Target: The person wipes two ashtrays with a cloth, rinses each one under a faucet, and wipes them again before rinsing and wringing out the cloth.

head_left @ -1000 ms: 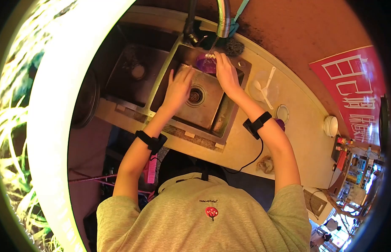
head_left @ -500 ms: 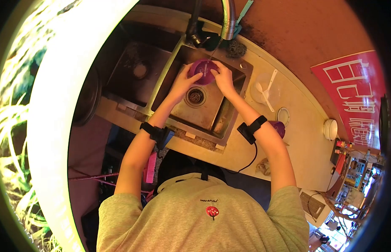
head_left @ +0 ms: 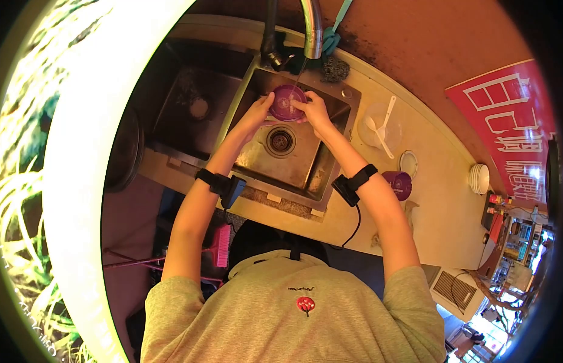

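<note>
Over the right-hand sink basin (head_left: pixel 302 172), a small purple bowl (head_left: pixel 284 106) is held between both hands under a thin stream of water from the faucet (head_left: pixel 313 39). Its inside faces up toward me. My left hand (head_left: pixel 256 116) grips the left rim, fingers underneath. On the other side, my right hand (head_left: pixel 315 113) is closed on the rim, with its thumb reaching over the inside. Just below the bowl lies the drain (head_left: pixel 281 141).
A second sink basin (head_left: pixel 197 130) lies left. On the right counter are a translucent container (head_left: pixel 369 136) with white spoons (head_left: pixel 385 127), a pale lid (head_left: pixel 408 162), another purple bowl (head_left: pixel 398 185) and stacked white bowls (head_left: pixel 479 178). A scouring pad (head_left: pixel 335 70) sits behind the basin.
The bowl has turned from showing its printed outside to showing its inside. My right thumb has moved over the rim. The view has shifted slightly.
</note>
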Demonstrator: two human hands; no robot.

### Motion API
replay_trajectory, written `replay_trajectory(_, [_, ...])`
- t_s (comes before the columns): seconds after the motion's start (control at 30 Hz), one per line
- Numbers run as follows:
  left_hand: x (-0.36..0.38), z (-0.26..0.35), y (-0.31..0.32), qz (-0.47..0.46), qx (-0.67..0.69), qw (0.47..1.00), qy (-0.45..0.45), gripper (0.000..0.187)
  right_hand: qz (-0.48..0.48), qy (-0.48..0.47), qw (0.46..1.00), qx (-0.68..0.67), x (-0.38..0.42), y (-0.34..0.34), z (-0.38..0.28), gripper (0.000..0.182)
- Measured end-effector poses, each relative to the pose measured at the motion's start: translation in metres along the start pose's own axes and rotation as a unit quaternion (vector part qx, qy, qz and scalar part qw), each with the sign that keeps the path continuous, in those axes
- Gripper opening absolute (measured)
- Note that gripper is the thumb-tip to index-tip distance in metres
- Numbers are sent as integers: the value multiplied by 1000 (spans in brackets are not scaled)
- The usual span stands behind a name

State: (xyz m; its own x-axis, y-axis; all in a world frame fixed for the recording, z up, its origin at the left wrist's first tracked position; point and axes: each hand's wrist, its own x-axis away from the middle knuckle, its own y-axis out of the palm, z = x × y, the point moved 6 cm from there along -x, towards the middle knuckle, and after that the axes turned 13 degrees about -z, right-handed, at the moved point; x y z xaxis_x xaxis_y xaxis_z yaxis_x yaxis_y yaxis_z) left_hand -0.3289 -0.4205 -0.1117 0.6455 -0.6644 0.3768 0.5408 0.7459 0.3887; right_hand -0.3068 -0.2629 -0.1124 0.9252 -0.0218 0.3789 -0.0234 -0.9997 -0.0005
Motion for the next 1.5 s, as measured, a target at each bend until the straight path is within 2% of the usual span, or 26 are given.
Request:
replay_trajectory(0.07, [-1, 4, -12, 75, -53, 996, -2, 40, 30, 9, 999, 39, -3, -6, 0, 22])
replay_trajectory(0.1, [-5, 14, -22, 99, -195, 974, 51, 37, 46, 14, 997, 57, -4, -8, 0, 20])
replay_trajectory(0.17, [-18, 33, -37, 136, -463, 862, 155, 31, 46, -13, 996, 75, -8, -10, 1, 22])
replay_trajectory(0.2, [-16, 51, -30, 167, -493, 822, 230, 21, 46, -25, 995, 84, -9, -11, 1, 22])
replay_trajectory(0.3, [-28, 90, -1, 77, -624, 746, 219, 22, 35, 3, 995, 92, -3, -12, -1, 24])
replay_trajectory(0.33, [-37, 95, 6, 56, -651, 717, 243, 23, 36, 1, 995, 92, -3, -13, -2, 24])
replay_trajectory(0.43, [-62, 105, 17, 40, -764, 621, 168, 24, 47, -15, 992, 115, -2, -15, -3, 26])
replay_trajectory(0.47, [-69, 107, 14, 54, -805, 574, 140, 23, 55, -31, 988, 138, -3, -15, -3, 27])
replay_trajectory(0.53, [-67, 114, 17, 55, -804, 568, 164, 22, 61, -39, 981, 179, -1, -15, -9, 32])
replay_trajectory(0.63, [-66, 120, 10, 94, -793, 567, 204, 19, 31, -3, 992, 121, 4, -12, -9, 34])
replay_trajectory(0.7, [-69, 120, 6, 97, -807, 548, 197, 19, 61, -55, 985, 153, 6, -12, -6, 27])
replay_trajectory(0.73, [-68, 118, 4, 107, -791, 570, 194, 19, 76, -81, 979, 170, 7, -13, -6, 24])
replay_trajectory(0.83, [-66, 108, 7, 124, -738, 634, 194, 20, 103, -5, 985, 138, 26, -10, 4, 26])
replay_trajectory(0.87, [-75, 94, -7, 94, -630, 743, 204, 24, 95, 16, 989, 111, 35, -9, 5, 27])
replay_trajectory(0.9, [-73, 73, -16, 33, -400, 907, 125, 32, 76, 33, 996, 45, 33, -7, 22, 27])
replay_trajectory(0.93, [-57, 53, -12, 52, -212, 972, 82, 40, 60, 75, 995, 9, 28, -7, 46, 23])
replay_trajectory(0.97, [-38, 30, -1, 12, -79, 997, 8, 43, 44, 114, 992, -29, 24, -5, 67, 20])
replay_trajectory(1.0, [-21, 10, 11, -27, 54, 996, -70, 46, 17, 156, 979, -133, 27, 4, 81, 19])
replay_trajectory(1.07, [-5, -44, 22, -146, 265, 937, -172, 46, -72, 226, 925, -297, 32, 25, 99, 22])
replay_trajectory(1.1, [6, -53, 35, -161, 266, 933, -181, 53, -134, 257, 888, -357, 35, 37, 105, 27])
replay_trajectory(1.17, [18, -56, 51, -211, 304, 914, -169, 51, -196, 249, 879, -357, 34, 53, 122, 36])
replay_trajectory(1.23, [18, -70, 46, -190, 309, 912, -191, 49, -155, 284, 895, -308, 49, 56, 118, 32])
replay_trajectory(1.3, [20, -80, 47, -172, 319, 912, -192, 47, -36, 209, 948, -235, 58, 49, 112, 31])
replay_trajectory(1.37, [27, -76, 55, -157, 331, 914, -172, 45, 0, 241, 968, -75, 75, 36, 96, 31])
replay_trajectory(1.47, [20, -94, 43, -129, 379, 898, -183, 34, 19, 212, 977, 3, 88, 18, 95, 34])
replay_trajectory(1.5, [19, -99, 41, -109, 385, 897, -186, 31, 54, 157, 982, 86, 97, 4, 90, 34])
